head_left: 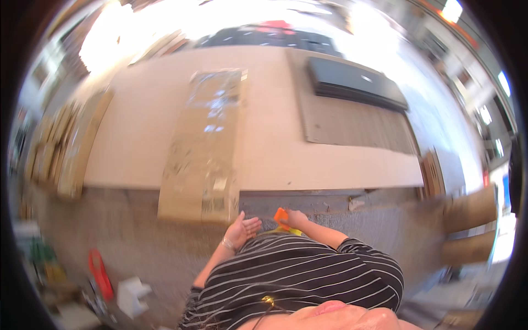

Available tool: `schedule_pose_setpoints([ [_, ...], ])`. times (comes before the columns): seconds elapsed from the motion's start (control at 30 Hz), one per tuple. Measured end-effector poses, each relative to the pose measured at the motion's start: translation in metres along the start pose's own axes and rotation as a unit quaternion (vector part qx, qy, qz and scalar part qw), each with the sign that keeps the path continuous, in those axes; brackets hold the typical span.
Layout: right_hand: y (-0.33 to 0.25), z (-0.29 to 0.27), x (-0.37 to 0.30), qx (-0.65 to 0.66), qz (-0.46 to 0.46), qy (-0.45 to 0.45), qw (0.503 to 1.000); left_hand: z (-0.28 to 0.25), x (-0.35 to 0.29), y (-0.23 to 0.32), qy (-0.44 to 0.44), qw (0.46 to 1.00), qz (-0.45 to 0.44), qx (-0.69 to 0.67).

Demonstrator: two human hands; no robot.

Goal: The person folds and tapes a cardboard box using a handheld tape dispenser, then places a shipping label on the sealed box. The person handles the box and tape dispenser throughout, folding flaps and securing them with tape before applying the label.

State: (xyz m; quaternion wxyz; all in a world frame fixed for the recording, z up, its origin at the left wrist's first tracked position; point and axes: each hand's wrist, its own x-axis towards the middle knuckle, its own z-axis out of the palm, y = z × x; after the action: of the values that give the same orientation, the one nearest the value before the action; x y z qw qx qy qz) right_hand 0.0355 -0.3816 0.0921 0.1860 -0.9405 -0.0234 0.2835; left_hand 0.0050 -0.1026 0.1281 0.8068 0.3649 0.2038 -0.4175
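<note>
My left hand (241,230) is open beside the near end of a long cardboard box (204,148), its fingers stretched out and holding nothing. The box is taped shut, has a label at its near end and overhangs the table's front edge. In front of my waist, my right hand (297,219) is closed round a small orange tool (281,215), too blurred for its kind to show. Just below the tool, a yellow piece (295,231) shows against my striped top; I cannot tell whether it belongs to the tool.
The box lies on a pale table (269,121). At the far right, dark flat panels (357,85) are stacked on a brown cardboard sheet (352,129). More cardboard boxes (82,146) stand at the left, cardboard rolls (470,212) at the right. A red object (100,274) is at lower left.
</note>
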Motion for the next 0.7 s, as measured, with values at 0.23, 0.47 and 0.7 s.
schedule_pose_setpoints([
  [0.23,0.019,0.024,-0.031,0.119,0.124,0.085,0.982,-0.063,-0.069,0.123,0.404,0.630,0.457,0.481],
  [0.47,0.072,0.074,-0.132,0.196,0.347,0.149,0.905,-0.225,-0.091,0.207,0.444,0.706,0.208,0.511],
  [0.7,0.120,0.149,-0.211,0.259,0.495,0.159,0.814,-0.204,-0.096,0.199,0.535,0.637,0.098,0.546],
])
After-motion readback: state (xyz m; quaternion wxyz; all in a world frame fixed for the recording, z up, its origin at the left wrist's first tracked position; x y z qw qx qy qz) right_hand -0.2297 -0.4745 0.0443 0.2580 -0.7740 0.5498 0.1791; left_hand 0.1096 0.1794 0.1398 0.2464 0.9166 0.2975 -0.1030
